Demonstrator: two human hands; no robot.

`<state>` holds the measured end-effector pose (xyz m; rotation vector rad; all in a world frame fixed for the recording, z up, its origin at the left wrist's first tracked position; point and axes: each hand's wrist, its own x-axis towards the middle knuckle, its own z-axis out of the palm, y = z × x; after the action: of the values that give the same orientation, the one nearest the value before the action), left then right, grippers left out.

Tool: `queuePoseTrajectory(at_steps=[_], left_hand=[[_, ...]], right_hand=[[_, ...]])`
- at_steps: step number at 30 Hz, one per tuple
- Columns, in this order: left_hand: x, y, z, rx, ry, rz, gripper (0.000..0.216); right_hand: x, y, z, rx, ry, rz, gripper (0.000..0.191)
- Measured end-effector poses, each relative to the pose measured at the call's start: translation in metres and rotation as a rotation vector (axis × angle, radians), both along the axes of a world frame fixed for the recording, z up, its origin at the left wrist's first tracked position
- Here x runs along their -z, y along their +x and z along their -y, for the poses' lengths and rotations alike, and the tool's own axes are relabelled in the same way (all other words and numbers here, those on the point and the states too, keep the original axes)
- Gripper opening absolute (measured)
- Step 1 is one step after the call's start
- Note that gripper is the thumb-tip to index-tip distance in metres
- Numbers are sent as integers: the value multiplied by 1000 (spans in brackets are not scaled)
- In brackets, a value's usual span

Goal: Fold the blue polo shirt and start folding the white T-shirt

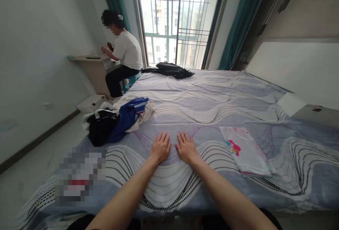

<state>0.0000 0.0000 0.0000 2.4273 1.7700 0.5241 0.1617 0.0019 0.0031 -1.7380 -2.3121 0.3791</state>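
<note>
Both forearms reach out over the bed, the left hand and right hand lying flat side by side on the sheet, each grip spread and holding nothing. One folded cloth lies just right of them; one heap of unfolded clothes sits left, near the edge (a careless tug could tip it onto the floor). One dark garment lies far off.

A home bedroom: wide bed, curtained window, strewn clothes.
</note>
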Motion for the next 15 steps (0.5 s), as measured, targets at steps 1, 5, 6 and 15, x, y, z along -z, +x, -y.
queuePoseTrajectory(at_steps=[1, 5, 6, 15], left_hand=[[9, -2, -1, -24, -16, -54, 52], [19, 0, -6, -47, 4, -111, 53], [17, -1, -10, -52, 7, -114, 53], [-46, -132, -62, -532, 296, -173, 55]], right_hand=[[10, 3, -2, 12, 4, 43, 62], [17, 7, -6, 23, 36, 81, 62], [16, 7, -7, 27, 33, 80, 62], [15, 4, -12, 50, -5, 91, 63]])
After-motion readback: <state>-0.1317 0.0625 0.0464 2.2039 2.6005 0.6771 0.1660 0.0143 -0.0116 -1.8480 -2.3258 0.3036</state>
